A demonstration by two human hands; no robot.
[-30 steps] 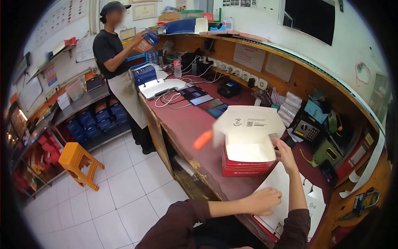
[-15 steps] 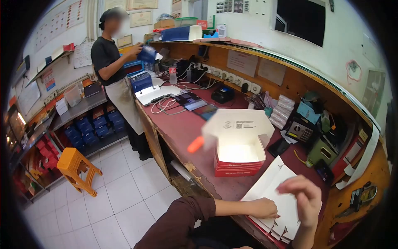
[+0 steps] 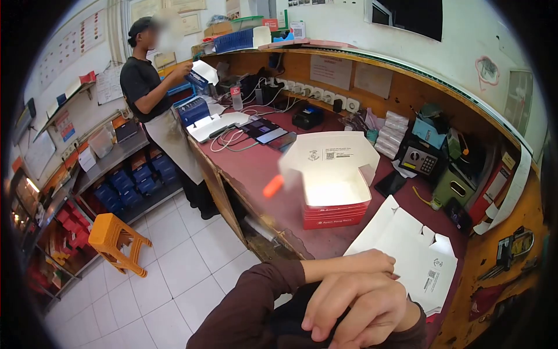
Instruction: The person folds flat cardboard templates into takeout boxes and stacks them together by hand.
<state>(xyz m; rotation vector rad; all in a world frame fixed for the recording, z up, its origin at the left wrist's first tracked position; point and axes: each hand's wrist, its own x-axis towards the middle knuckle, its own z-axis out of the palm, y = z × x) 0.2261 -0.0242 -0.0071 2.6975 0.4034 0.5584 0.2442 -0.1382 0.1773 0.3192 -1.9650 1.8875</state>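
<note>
A flat white cardboard box blank (image 3: 407, 247) with notched edges and small print lies at the near right of the counter. My left hand (image 3: 372, 263) rests at its near-left edge, fingers folded down; whatever they hold is hidden. Closer to the camera, my right hand (image 3: 357, 308) hovers in front of my left wrist, fingers loosely bent and apart, nothing visible in them. Past my hands, an open carton (image 3: 337, 189), white inside, tops a short stack of red boxes (image 3: 334, 216). Its lid stands raised.
An orange blurred object (image 3: 272, 186) appears left of the stack. A black phone (image 3: 390, 182), a small safe (image 3: 419, 158) and a green box (image 3: 452, 185) sit to the right. A co-worker (image 3: 148, 87) stands at the far end with blue-and-white packaging. An orange stool (image 3: 119, 241) is on the floor.
My right hand has come from the blank's right side toward me and lower left. The blank now shows its printed part and notches at the upper right. The co-worker's packaging has opened out.
</note>
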